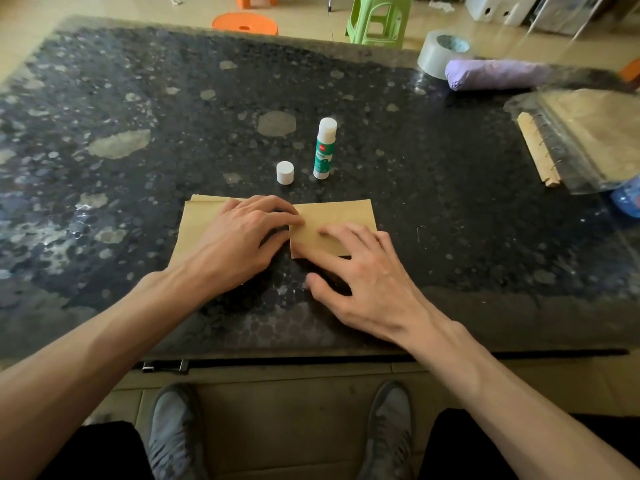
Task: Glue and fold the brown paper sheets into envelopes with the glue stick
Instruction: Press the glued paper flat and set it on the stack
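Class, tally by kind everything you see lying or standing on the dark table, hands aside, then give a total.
Folded brown paper: 1
Glue stick: 1
White cap: 1
Tape roll: 1
Purple bundle: 1
Spiral pad: 1
Blue object, cut off: 1
Total: 7

Both hands, left hand and right hand, press the folded brown paper flat beside the glue stick.

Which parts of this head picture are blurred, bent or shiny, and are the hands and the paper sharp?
Head view, centre: the left hand, the right hand, the brown paper and the glue stick are sharp. Head view, far right: the tape roll and the purple bundle look smeared. Head view, left: pale glare lies on the dark table, and the wide lens curves its edges.
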The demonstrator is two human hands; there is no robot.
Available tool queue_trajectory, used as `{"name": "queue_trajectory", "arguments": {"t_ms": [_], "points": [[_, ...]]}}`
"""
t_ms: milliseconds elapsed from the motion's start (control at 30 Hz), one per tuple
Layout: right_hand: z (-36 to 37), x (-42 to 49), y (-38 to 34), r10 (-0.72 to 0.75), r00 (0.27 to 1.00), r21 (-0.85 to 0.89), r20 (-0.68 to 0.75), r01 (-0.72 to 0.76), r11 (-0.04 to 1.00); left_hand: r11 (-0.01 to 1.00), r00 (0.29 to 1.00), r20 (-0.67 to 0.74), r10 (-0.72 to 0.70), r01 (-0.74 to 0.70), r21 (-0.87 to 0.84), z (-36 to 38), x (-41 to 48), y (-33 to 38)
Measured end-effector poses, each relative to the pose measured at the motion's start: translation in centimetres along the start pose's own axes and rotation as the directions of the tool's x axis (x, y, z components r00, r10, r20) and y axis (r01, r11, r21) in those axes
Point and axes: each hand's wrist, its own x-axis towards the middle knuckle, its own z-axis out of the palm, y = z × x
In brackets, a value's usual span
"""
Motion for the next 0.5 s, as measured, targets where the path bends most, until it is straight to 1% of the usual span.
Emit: {"name": "queue_trajectory", "arguments": {"t_ms": [67, 100, 167, 267, 333, 400, 500], "points": [[0.0, 0.5, 0.1, 0.064, 0.996, 0.081, -0.066, -0.059, 0.995, 1.000, 0.999, 0.013, -0.030, 0.030, -0.008, 0.0, 0.0, 0.0], [0.0, 0.9, 0.2, 0.091, 0.992, 0.081, -0.083, -0.084, 0.993, 0.999, 0.999, 0.020, -0.047, 0.047, -0.016, 0.0, 0.1, 0.0], [0.2, 1.7, 0.1, 0.107, 0.991, 0.016, -0.084, -0.106, 0.994, 0.997, 0.998, 0.021, -0.067, 0.068, -0.030, 0.1, 0.2, 0.1], [0.7, 2.6, -0.5, 0.118, 0.992, -0.101, -0.033, -0.121, 0.987, 0.997, 0.997, 0.020, -0.078, 0.079, -0.028, 0.1, 0.2, 0.2], [1.1, 2.8, -0.6, 0.131, 0.991, -0.160, -0.025, -0.134, 0.978, 0.997, 0.997, 0.022, -0.072, 0.072, -0.018, 0.1, 0.1, 0.3], [1.1, 2.5, -0.4, 0.145, 0.988, -0.217, -0.049, -0.152, 0.964, 0.998, 0.997, 0.032, -0.067, 0.067, 0.001, 0.1, 0.0, 0.3], [0.7, 1.7, 0.6, 0.198, 0.975, -0.262, -0.106, -0.219, 0.940, 0.997, 0.996, 0.054, -0.070, 0.069, 0.029, -0.1, 0.2, 0.3]]}}
